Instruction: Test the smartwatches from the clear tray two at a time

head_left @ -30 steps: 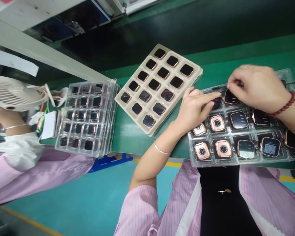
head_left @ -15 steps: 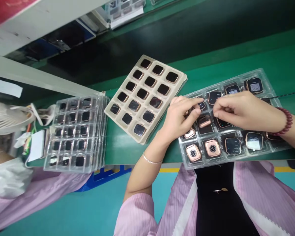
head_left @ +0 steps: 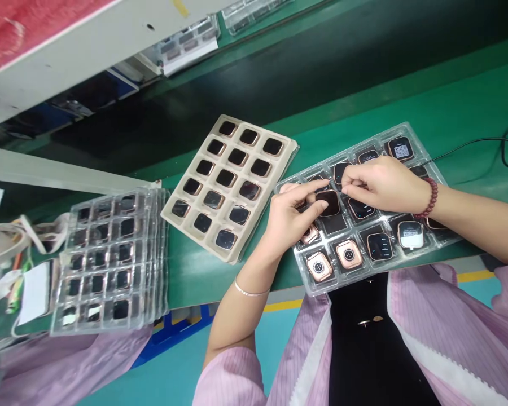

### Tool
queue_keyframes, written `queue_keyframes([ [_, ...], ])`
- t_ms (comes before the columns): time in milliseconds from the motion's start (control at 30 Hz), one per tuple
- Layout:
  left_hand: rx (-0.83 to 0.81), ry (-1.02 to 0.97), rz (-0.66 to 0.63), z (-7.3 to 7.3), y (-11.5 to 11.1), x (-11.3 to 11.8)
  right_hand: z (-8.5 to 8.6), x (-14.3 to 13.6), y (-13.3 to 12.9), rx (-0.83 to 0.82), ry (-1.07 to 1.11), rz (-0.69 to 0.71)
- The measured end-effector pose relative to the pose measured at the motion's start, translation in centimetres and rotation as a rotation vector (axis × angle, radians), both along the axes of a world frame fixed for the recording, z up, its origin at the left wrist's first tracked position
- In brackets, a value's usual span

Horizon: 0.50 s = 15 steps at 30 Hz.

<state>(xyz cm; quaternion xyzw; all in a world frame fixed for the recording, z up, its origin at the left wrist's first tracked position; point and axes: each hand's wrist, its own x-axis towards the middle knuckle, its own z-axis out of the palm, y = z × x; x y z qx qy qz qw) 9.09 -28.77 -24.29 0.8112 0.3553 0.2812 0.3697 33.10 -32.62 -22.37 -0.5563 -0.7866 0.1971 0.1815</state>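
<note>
A clear plastic tray [head_left: 311, 285] holds several smartwatches, some with lit screens and some lying with their rose-gold backs up. Between the thumb and forefinger of my left hand [head_left: 290, 211] is a smartwatch [head_left: 329, 203], its dark screen facing up, raised over a tray pocket. My right hand [head_left: 379, 183] is closed in a pinch beside that watch's right edge. Whatever its fingertips grip is too small or hidden to make out. Close to the right hand lies a watch with a lit screen [head_left: 361, 208].
To the left lies a cream tray [head_left: 232, 256] of dark-screened watches. Further left is a stack of clear trays [head_left: 152, 254], near a white fan [head_left: 0, 248]. A black cable [head_left: 465, 148] runs from the clear tray to the right. A shelf beam [head_left: 122, 39] crosses above.
The watch at my left hand now shows its dark screen flat, where its pinkish edge showed before. My right fingertips are closer to the left hand. The whole view has shifted.
</note>
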Motion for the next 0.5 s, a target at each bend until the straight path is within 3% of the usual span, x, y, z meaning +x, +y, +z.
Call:
queue_keyframes([
  [200,0.228,0.164,-0.077,-0.1,-0.9,0.8,2.3,0.2,-1.0,0.083,-0.116,-0.121],
  [300,0.353,0.269,-0.083,-0.1,-1.4,0.9,3.2,-0.4,-4.2,0.011,-0.107,0.058],
  [400,0.375,0.288,-0.070,0.2,-1.7,0.5,2.9,-1.1,-7.5,-0.064,-0.159,0.268],
  [500,0.291,0.181,-0.183,0.6,-1.8,-0.3,2.4,-1.3,-8.5,-0.144,-0.055,0.267],
])
